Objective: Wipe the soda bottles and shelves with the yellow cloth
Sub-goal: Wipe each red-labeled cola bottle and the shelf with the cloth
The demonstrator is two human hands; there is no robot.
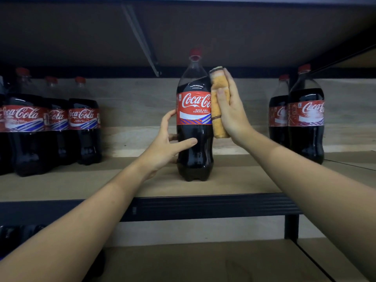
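Note:
A large cola bottle (194,127) with a red label and red cap stands upright in the middle of the wooden shelf (234,180). My left hand (167,142) grips its lower left side, thumb across the front. My right hand (231,110) holds a folded yellow cloth (218,102) flat against the bottle's right side at label height, thumb over the cloth.
Several cola bottles (55,123) stand grouped at the left of the shelf, and two more bottles (303,117) stand at the right. The shelf above (183,33) hangs low over the caps. A black front rail (203,206) edges the shelf; a lower shelf (203,261) lies beneath.

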